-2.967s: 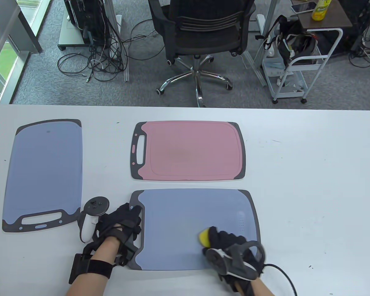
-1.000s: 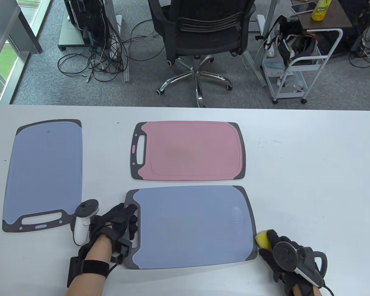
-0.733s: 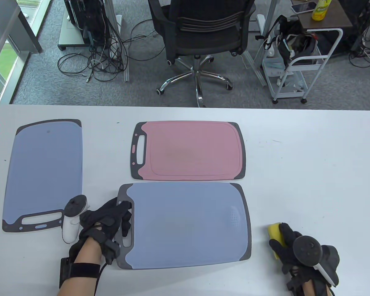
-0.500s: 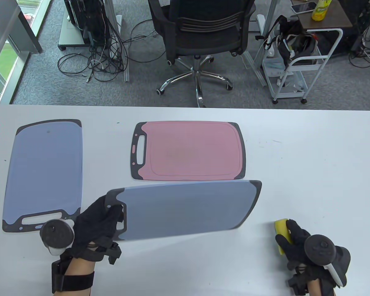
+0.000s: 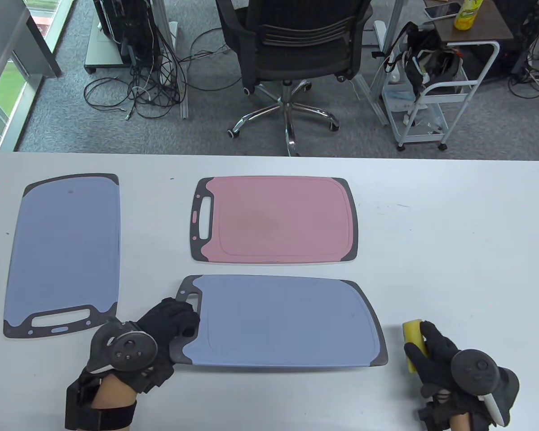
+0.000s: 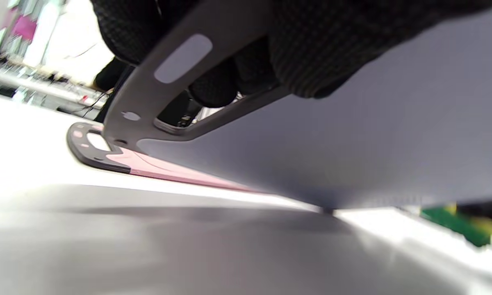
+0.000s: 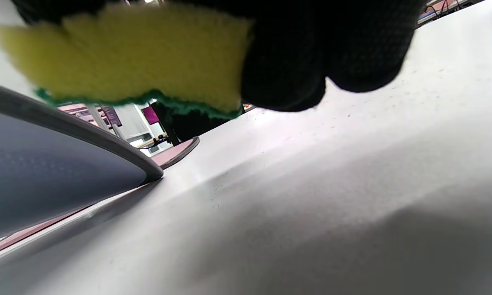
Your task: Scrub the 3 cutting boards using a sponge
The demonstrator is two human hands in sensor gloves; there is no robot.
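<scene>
Both hands wear black mesh gloves, the left hand and right hand, each with a dark round-topped tracker and black wrist strap.

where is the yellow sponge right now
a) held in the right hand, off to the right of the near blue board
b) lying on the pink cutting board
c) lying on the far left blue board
a: the right hand grips the yellow sponge over bare table, right of the near blue cutting board.
</scene>
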